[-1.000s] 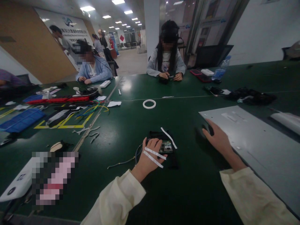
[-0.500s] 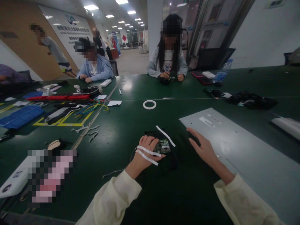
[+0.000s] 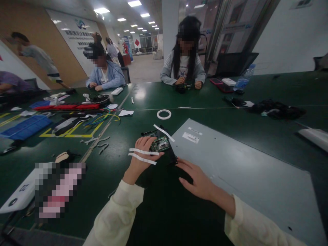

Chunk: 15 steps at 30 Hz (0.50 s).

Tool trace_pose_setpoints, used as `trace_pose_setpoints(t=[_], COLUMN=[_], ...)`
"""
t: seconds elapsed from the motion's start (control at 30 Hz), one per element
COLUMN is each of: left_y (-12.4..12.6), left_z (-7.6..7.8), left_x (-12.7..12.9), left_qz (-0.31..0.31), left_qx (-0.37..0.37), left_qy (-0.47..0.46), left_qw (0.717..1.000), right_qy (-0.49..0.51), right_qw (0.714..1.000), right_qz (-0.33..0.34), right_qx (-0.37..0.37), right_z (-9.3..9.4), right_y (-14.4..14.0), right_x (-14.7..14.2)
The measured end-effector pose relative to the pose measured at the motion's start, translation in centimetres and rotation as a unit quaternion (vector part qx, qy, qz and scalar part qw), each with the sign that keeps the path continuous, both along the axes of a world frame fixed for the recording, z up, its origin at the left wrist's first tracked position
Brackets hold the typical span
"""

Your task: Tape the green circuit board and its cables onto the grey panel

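My left hand (image 3: 139,164) is closed around the left side of a green circuit board (image 3: 162,145) joined to a black frame (image 3: 172,150). Two white tape strips (image 3: 144,151) lie across the back of that hand. Another white strip (image 3: 164,133) crosses the frame's top right edge. Stretched fingers of my right hand (image 3: 197,179) meet the frame's lower right corner, thumb apart. Beneath and beside that hand lies a large grey flat panel (image 3: 238,157). My left fingers hide part of the board.
Farther off is a white tape ring (image 3: 164,114). Pliers (image 3: 98,140) lie to the left, near a blue tray (image 3: 27,127) and several coloured wires (image 3: 107,118). Two people sit across the green table (image 3: 143,92); a water bottle (image 3: 243,80) is at the back right.
My left hand has moved left and slightly away from me with the board and frame. My right hand has come left to the frame's corner. The grey panel has shifted left.
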<state>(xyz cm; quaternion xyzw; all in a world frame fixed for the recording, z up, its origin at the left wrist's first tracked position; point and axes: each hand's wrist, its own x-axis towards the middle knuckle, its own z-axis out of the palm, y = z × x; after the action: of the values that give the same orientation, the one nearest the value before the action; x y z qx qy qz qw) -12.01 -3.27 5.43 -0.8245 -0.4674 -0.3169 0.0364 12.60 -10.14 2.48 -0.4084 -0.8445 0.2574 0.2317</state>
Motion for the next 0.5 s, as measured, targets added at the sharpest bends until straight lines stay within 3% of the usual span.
trace_pose_setpoints(t=[0.23, 0.5], left_y=[0.0, -0.1], left_z=[0.1, 0.2], left_x=[-0.1, 1.4], left_qz=[-0.009, -0.052], left_qx=[-0.001, -0.018], left_qy=[-0.005, 0.000], left_qw=[1.000, 0.998], right_qy=[-0.016, 0.026], right_qw=[0.988, 0.969], right_qz=[0.152, 0.247], right_qx=[-0.004, -0.011], right_z=[1.9, 1.7], right_y=[-0.9, -0.8], right_x=[-2.5, -3.1])
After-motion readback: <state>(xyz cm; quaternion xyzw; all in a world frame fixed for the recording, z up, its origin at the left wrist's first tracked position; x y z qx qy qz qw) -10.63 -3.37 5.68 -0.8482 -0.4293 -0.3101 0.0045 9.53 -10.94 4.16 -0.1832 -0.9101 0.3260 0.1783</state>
